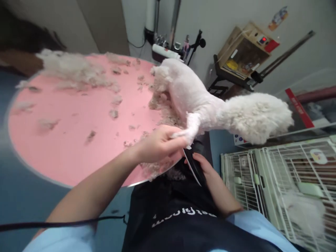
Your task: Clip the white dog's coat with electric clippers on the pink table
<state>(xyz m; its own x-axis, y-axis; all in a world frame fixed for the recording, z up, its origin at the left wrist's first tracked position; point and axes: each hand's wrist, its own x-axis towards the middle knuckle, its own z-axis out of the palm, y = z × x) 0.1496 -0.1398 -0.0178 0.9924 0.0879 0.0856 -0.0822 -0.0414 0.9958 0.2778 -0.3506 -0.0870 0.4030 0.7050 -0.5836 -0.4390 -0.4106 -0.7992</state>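
A closely clipped white dog (189,87) stands at the right side of a round pink grooming table (60,140), its fluffy head turned away to the right. My left hand (162,143) is closed around the dog's front leg, thumb and fingers pinching near the paw. Just below that paw, my right hand (204,164) grips a black and white hair clipper (193,166), its blade end close to the paw. Part of the right hand's fingers is hidden behind the clipper. Curly fur stays on the dog's rear end.
Clumps of cut fur (76,70) lie over the table. Behind it stands a tool holder (166,52) with bottles. White wire cages (288,175) line the right, and a wooden cabinet (244,52) sits at the back. A black cord (65,223) crosses near my left arm.
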